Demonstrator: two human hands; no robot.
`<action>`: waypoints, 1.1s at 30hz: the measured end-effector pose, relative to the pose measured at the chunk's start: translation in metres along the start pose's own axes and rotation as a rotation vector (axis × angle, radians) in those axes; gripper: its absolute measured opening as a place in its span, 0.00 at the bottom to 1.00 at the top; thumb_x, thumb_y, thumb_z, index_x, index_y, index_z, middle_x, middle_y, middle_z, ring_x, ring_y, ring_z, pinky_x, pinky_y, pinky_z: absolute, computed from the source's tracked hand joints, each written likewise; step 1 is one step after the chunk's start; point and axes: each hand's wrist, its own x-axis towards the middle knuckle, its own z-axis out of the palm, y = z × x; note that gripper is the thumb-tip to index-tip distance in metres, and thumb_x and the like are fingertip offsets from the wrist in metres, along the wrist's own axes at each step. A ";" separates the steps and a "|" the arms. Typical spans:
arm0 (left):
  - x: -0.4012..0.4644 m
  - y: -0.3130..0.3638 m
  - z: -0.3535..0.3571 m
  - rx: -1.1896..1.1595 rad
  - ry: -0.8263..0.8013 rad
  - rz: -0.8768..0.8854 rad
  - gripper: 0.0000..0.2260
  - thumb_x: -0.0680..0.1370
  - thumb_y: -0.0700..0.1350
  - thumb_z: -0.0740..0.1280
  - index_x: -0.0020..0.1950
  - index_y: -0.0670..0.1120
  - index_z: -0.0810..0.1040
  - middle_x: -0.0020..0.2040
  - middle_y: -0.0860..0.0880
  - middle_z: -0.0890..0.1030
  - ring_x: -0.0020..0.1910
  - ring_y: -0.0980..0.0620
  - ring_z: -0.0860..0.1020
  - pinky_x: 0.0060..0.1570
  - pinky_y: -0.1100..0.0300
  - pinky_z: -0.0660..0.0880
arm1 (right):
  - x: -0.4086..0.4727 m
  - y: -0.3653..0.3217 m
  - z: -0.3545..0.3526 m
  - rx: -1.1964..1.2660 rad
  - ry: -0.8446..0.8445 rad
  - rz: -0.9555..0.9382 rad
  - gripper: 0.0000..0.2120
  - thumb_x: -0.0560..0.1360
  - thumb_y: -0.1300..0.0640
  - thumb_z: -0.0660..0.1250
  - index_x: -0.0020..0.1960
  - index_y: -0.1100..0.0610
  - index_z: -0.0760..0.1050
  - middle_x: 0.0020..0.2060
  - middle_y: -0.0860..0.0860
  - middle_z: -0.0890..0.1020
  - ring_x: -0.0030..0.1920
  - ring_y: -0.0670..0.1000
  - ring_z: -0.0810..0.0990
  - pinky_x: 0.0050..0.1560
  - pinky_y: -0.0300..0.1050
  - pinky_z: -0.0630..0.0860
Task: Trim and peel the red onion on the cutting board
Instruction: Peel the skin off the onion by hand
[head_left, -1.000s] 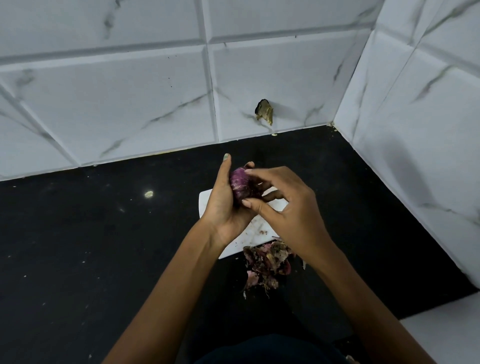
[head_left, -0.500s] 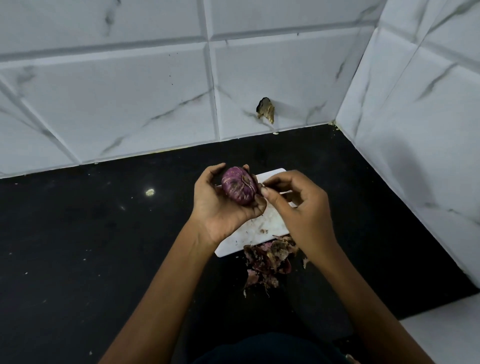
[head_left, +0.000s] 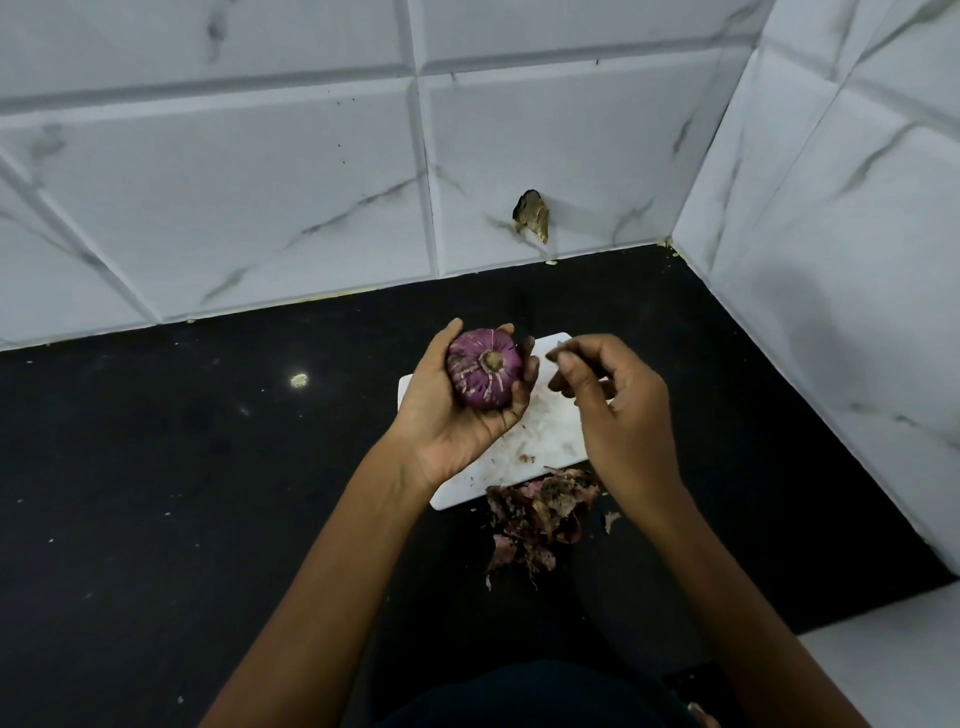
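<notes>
My left hand (head_left: 457, 415) grips the red onion (head_left: 484, 368) above the white cutting board (head_left: 540, 441). The onion's brown root end faces the camera, and its purple skin shows pale streaks. Just to the right of the onion, my right hand (head_left: 613, 400) hovers with curled fingers, and its fingertips pinch a small pale scrap of onion skin (head_left: 558, 347). The two hands are a short gap apart. No knife is visible.
A pile of peeled onion skins (head_left: 540, 512) lies on the black counter (head_left: 182, 493) at the board's near edge. White marbled tile walls (head_left: 260, 182) close the back and right sides. A chipped hole (head_left: 531, 213) marks the back wall.
My right hand has pulled away from the onion to the right with a scrap of skin. My left hand has turned the onion so that its root end faces up.
</notes>
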 end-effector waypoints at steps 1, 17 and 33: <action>0.000 0.000 0.001 0.007 0.004 0.006 0.18 0.79 0.56 0.59 0.53 0.43 0.78 0.48 0.43 0.82 0.40 0.47 0.82 0.35 0.61 0.79 | 0.000 0.001 0.000 -0.006 0.015 -0.003 0.06 0.79 0.61 0.61 0.49 0.54 0.77 0.39 0.45 0.80 0.41 0.45 0.80 0.43 0.40 0.76; -0.004 -0.003 0.005 0.273 0.119 0.028 0.20 0.78 0.53 0.54 0.55 0.41 0.78 0.50 0.42 0.78 0.40 0.49 0.77 0.36 0.60 0.73 | 0.001 0.001 0.001 0.009 -0.107 0.041 0.07 0.77 0.64 0.64 0.50 0.56 0.78 0.43 0.44 0.81 0.46 0.41 0.79 0.44 0.29 0.73; 0.001 -0.009 0.004 0.459 0.101 0.064 0.24 0.81 0.60 0.52 0.60 0.44 0.77 0.52 0.41 0.84 0.33 0.49 0.83 0.31 0.65 0.76 | 0.000 0.001 -0.002 0.070 -0.020 0.122 0.10 0.77 0.59 0.51 0.39 0.58 0.67 0.27 0.51 0.65 0.28 0.49 0.63 0.28 0.47 0.61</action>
